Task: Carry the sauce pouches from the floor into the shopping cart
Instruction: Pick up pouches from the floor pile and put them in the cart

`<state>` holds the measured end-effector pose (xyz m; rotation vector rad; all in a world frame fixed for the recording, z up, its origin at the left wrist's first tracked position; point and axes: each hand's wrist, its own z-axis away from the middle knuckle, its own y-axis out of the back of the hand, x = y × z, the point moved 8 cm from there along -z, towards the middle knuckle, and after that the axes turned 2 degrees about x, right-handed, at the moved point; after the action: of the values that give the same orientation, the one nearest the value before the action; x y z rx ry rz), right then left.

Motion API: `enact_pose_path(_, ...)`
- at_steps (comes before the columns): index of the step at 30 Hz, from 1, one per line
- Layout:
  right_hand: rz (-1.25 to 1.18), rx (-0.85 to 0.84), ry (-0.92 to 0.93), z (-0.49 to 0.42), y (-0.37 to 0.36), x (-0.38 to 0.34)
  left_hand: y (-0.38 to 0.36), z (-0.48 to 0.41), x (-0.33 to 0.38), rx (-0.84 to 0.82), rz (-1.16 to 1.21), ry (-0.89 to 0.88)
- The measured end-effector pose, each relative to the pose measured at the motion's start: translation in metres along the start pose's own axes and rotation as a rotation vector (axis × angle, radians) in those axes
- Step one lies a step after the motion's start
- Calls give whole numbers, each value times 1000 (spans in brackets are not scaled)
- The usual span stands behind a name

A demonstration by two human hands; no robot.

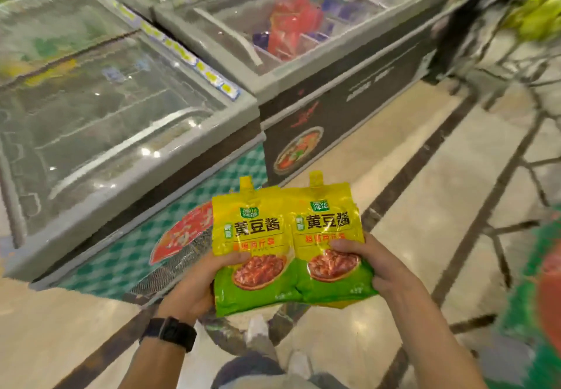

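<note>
"Head view, biggest things first: what fills it?"

"Two glass-lidded chest freezers, the left freezer [106, 109] and the right freezer [303, 42], stand end to end on a pale tiled floor [409, 221]. A wire shopping cart [525, 164] is blurred at the right edge."

"And the sauce pouches?"

"Off the floor, held upright side by side in front of the person, touching each other and apart from the cart: the left pouch [252, 236] and the right pouch [329, 227], both yellow and green."

"The hands?"

"The left hand [194, 288] grips the left pouch's lower part, thumb across the front. The right hand [385, 270] grips the right pouch likewise. A black watch [170, 332] sits on the left wrist."
</note>
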<state>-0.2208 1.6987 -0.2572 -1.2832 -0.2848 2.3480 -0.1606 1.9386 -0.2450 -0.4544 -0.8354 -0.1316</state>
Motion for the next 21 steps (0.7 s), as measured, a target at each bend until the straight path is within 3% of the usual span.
enact_pose_path(8, -122, 203, 109, -51, 94, -87, -101, -158, 61, -234, -74, 159)
enact_pose_path(21, -351, 519, 159, -144, 228, -203, -259, -394, 143, -410, -243, 295)
